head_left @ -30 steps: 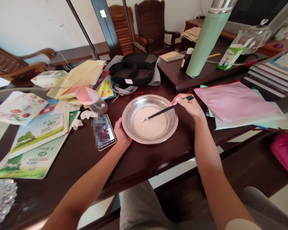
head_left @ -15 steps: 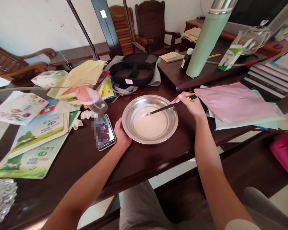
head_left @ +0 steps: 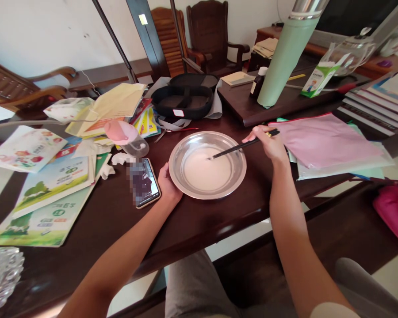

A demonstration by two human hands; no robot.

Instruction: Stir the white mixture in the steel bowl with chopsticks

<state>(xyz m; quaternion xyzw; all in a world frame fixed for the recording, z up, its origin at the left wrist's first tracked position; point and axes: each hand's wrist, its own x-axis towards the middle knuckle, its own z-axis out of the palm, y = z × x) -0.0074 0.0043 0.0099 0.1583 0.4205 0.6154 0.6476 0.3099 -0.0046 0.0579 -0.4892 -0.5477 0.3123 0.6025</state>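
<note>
A round metal basin [head_left: 237, 182] rests on the dark wooden table, with a pale, milky mixture [head_left: 205, 172] in its bottom. My left hand [head_left: 169, 183] grips the basin's left rim, its fingers partly hidden beneath the side. In my right hand [head_left: 267, 141], beyond the opposite rim, is a pair of black chopsticks [head_left: 234, 148] with gold-marked ends. They slant down to the left, and their tips dip into the mixture near its middle. Just left of my left hand lies a phone [head_left: 146, 183] with its screen lit.
A pink-lidded cup [head_left: 126, 137], crumpled tissues [head_left: 108, 170] and booklets [head_left: 53, 185] lie left. Behind the basin sits a black case [head_left: 185, 99]. A green thermos [head_left: 283, 62] stands back right, near a pink pouch [head_left: 328, 139]. A glass dish [head_left: 3, 278] is at lower left.
My right hand has shifted slightly right with the chopsticks, and their tips have moved a little right through the mixture. My left hand and the basin have stayed in place.
</note>
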